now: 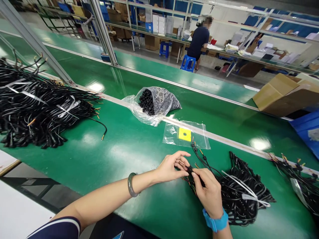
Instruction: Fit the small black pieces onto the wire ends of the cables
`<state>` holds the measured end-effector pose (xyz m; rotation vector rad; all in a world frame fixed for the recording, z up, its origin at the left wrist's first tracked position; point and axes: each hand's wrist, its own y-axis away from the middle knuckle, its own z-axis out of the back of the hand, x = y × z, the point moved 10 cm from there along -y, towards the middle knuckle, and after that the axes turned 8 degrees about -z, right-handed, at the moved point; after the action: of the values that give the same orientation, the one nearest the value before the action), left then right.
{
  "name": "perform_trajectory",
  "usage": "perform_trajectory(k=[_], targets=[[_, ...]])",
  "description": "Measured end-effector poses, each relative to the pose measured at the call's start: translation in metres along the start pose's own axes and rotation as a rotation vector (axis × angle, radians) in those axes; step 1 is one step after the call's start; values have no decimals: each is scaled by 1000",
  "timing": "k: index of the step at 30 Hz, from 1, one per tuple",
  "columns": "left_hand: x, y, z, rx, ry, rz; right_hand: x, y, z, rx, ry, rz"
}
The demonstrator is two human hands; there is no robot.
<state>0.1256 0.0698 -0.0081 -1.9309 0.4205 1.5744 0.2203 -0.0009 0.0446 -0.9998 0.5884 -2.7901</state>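
Over the green table (pixel 104 166), my left hand (pixel 173 166) is closed around the thin wire end of a black cable. My right hand (pixel 208 187) pinches a small black part (pixel 189 170) on that cable, its fingertips close to those of my left hand. A tied bundle of black cables (pixel 239 199) lies beside and beyond my right hand, with loose ends showing orange tips. Beyond my hands, a clear zip bag (pixel 199 137) carries a yellow square (pixel 184 134). Farther back, an open plastic bag (pixel 164 101) holds many small black parts (pixel 147 102).
A large heap of black cables (pixel 37 109) covers the left side. More cables (pixel 296 182) lie at the right edge, near a cardboard box (pixel 281 94) and a blue bin (pixel 307 129). Metal posts (pixel 103 33) rise behind. A person (pixel 198 39) stands at a far bench.
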Motion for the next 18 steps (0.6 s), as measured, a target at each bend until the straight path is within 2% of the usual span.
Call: perform_trajectory(k=[4, 12, 18], targets=[[3, -2, 3, -13, -31, 16, 1, -1, 3, -27, 15, 4], [7, -4, -6, 31, 2, 66, -6, -4, -5, 59, -39, -85], [12, -4, -9, 33, 47, 95, -7, -5, 2, 37, -30, -91]])
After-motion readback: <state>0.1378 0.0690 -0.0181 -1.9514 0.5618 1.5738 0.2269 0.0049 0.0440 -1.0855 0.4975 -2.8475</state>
